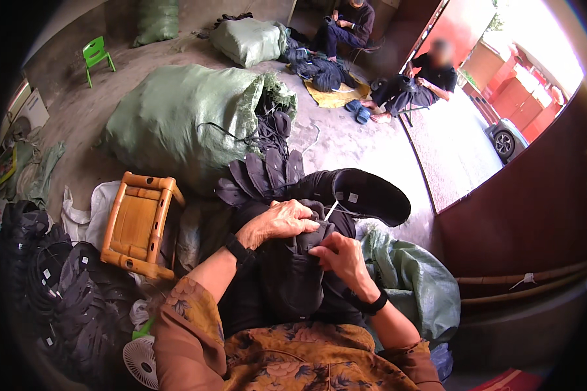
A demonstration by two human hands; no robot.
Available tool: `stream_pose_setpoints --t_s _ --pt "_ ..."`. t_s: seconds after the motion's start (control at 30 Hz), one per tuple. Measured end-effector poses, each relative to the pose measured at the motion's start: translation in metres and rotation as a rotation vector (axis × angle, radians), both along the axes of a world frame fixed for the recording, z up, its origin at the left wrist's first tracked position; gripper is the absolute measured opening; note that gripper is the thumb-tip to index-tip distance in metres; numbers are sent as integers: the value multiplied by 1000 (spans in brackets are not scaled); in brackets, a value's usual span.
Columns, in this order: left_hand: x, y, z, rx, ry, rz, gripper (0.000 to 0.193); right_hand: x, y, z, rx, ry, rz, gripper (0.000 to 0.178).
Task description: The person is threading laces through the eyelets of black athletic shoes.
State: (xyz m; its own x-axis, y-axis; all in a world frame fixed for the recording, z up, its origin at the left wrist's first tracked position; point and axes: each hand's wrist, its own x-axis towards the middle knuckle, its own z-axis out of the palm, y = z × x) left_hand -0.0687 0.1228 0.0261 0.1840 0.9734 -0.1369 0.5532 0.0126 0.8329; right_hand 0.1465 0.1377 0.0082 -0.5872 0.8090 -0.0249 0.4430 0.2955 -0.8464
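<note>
A black fabric shoe upper point(295, 287) lies in my lap, its rounded end toward me. My left hand point(282, 220) is closed on its far left part, thumb and fingers pressing the fabric. My right hand point(343, 255) pinches the right edge near the opening; whether a lace is also between those fingertips I cannot make out. A short white strip point(332, 210) shows just beyond my left fingertips. Past my hands lies another black shoe upper point(375, 192), with small white labels inside. Several black uppers point(264, 174) fan out left of it.
A large green woven sack point(182, 114) spills black uppers ahead. On my left are a bamboo stool point(135, 225), a pile of black uppers point(72, 287) and a small white fan point(140, 360). A green sack point(407, 280) lies right. Two people sit far off by the doorway.
</note>
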Motion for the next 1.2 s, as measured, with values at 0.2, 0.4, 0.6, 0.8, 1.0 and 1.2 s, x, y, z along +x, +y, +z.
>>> stream_pose_setpoints --t_s 0.2,0.4,0.6,0.8,1.0,1.2 --pt "1 6 -15 100 72 16 35 -22 -23 7 691 -280 9 41" --pt "10 -12 -9 193 -176 162 33 -18 -13 3 859 -236 180 19" --pt "41 -41 -47 886 281 296 42 -26 -21 110 275 395 48 26" --pt "34 -73 -52 674 117 64 54 -45 -38 137 -568 960 380 34" --pt "34 -64 -14 540 -547 377 17 -9 7 103 -321 751 309 38" --pt "-32 -81 -22 393 -1174 659 17 18 43 -4 -223 350 135 30"
